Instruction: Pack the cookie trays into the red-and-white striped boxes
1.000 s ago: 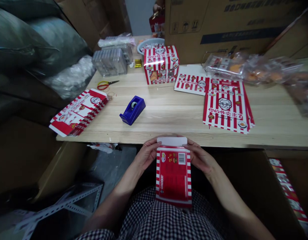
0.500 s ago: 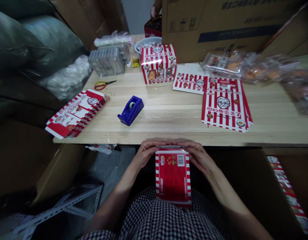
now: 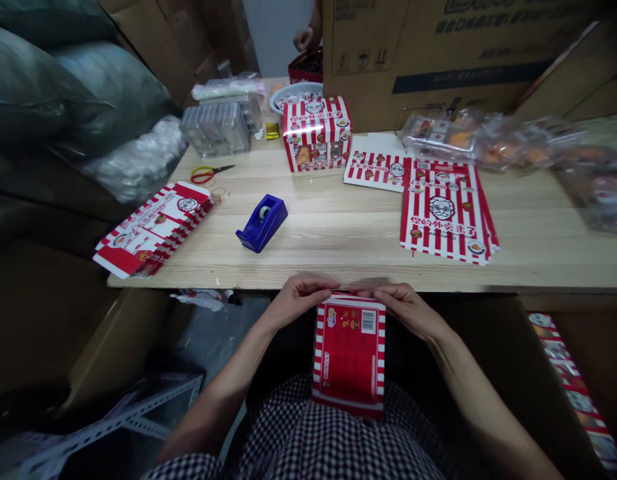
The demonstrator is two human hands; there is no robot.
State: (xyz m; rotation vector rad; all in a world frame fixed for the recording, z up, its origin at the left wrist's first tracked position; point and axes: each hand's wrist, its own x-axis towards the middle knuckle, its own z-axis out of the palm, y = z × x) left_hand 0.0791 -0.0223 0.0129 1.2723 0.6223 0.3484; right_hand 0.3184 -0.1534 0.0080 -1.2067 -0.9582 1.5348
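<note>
A red-and-white striped cardboard box [image 3: 351, 353] is tilted against my lap, its red panel with a barcode facing up. My left hand [image 3: 308, 293] pinches the left part of its far edge, thumb on top. At the right part of that same edge, my right hand [image 3: 401, 303] grips with thumb and fingers. The far side of the box and some fingertips are hidden. Beyond my hands, a blue tape dispenser [image 3: 263, 223] sits on the table. Flat striped cartons [image 3: 445, 213] lie to the right, and another stack of folded cartons [image 3: 155, 227] lies at the left.
On the wooden table [image 3: 308, 247] are scissors [image 3: 211, 173], clear plastic cases [image 3: 215, 127], a finished striped box [image 3: 318, 133] and bagged toys [image 3: 448, 133]. A large brown carton [image 3: 453, 60] stands behind. Another person's hand [image 3: 304, 40] shows at the back, over a dark-filled container.
My fingers have shifted along the box's far edge; the left thumb now lies over it, and the narrow flap there looks folded down. The other person's hand has come further into view.
</note>
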